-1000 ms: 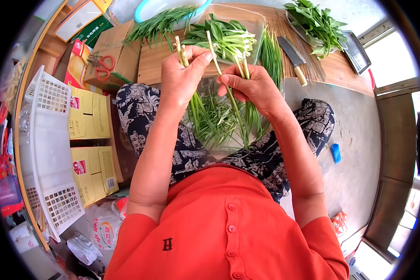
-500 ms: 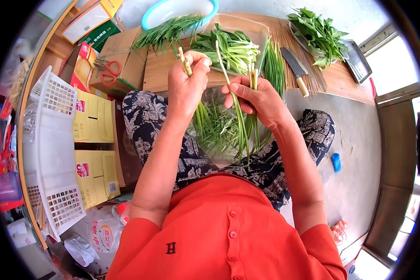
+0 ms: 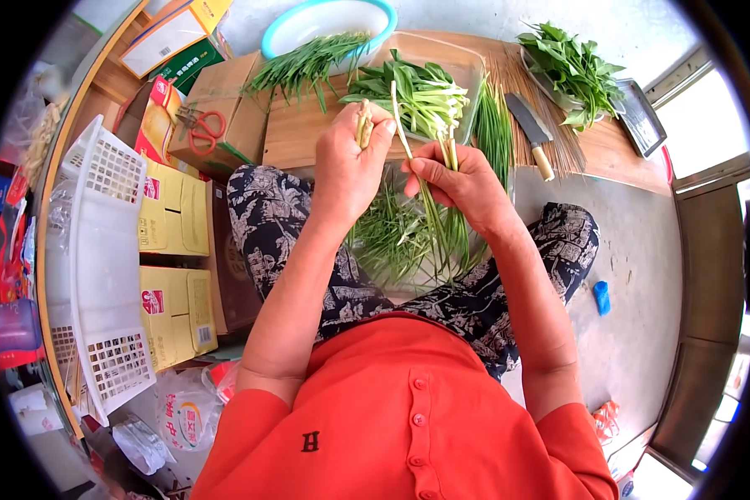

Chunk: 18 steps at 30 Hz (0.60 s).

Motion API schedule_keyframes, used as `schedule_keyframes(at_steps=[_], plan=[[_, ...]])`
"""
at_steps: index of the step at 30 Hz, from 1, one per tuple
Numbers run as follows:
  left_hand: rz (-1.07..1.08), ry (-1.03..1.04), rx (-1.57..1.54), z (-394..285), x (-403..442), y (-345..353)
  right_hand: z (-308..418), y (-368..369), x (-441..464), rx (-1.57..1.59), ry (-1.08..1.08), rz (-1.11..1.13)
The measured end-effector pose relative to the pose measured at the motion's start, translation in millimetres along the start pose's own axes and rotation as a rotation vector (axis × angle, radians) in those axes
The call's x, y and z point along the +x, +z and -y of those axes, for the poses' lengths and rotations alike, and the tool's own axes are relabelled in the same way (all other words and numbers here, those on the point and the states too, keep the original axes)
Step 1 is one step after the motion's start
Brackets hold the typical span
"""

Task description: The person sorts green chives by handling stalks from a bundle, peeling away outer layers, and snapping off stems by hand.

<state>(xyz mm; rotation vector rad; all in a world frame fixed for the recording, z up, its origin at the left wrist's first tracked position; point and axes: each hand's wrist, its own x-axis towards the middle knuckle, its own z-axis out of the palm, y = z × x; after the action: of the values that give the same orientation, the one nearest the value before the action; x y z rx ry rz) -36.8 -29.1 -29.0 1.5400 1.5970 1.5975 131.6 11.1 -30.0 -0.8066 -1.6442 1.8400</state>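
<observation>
My left hand (image 3: 347,171) is closed around a few short pale stalks (image 3: 363,125), whose ends poke up above the fist. To its right, my right hand (image 3: 468,185) grips several long green stalks with pale ends (image 3: 452,154). One of these stalks (image 3: 398,117) stands separate, leaning left past the fingertips towards my left hand. Their green leaves trail down over my lap. Beneath both hands lies a loose heap of thin green leaves (image 3: 390,237), partly covered by the hands and forearms.
On the wooden board (image 3: 292,137) ahead are leafy greens with white stems (image 3: 421,96), long chives (image 3: 495,137) and a knife (image 3: 529,125). Behind stands a blue-rimmed basin (image 3: 268,37). Scissors (image 3: 204,129) rest on a carton; a white plastic basket (image 3: 104,275) stands left.
My left hand has moved slightly right, closer to my right hand. My right hand keeps its grip on the stalks. The whole view has shifted a little.
</observation>
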Motion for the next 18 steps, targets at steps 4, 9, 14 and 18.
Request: schedule_keyframes(at_steps=[4,9,14,18], plan=[[0.002,-0.030,-0.027,0,0,1,6,3,-1,0.048,0.003,-0.033],[0.034,-0.019,-0.011,-4,-3,5,8,5,6,0.021,-0.037,-0.093],[-0.124,0.220,0.131,-5,1,6,6,6,6,-0.100,-0.104,-0.074],[-0.294,0.276,0.270,-6,11,-8,8,4,-1,-0.129,-0.060,-0.053]])
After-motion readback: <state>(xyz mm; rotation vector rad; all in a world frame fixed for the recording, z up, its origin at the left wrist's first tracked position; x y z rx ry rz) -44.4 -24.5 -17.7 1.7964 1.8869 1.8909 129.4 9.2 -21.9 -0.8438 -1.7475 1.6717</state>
